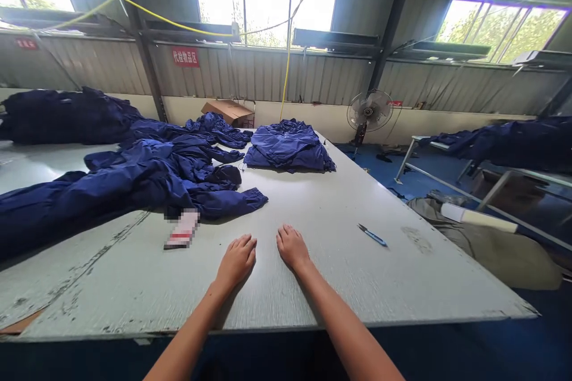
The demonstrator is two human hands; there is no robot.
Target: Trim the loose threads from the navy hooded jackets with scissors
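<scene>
My left hand (236, 260) and my right hand (292, 247) rest side by side, palms down, on the bare grey table (339, 286) near its front edge. Both hold nothing; the fingers lie flat and close together. Just beyond my left hand, a heap of loose dark blue garments (147, 181) spreads over the table's left half, one cuffed sleeve (241, 199) reaching toward my hands. A folded stack of blue garments (288, 146) sits further back at the centre. Small blue-handled snips (372, 235) lie to the right of my right hand.
A blurred red-and-white tag (182, 229) lies by the sleeve. A cardboard box (227, 112) and a standing fan (370, 112) are at the back wall. More blue garments cover a metal-framed table (509, 143) on the right; a grey sack with a roll (487, 232) lies below.
</scene>
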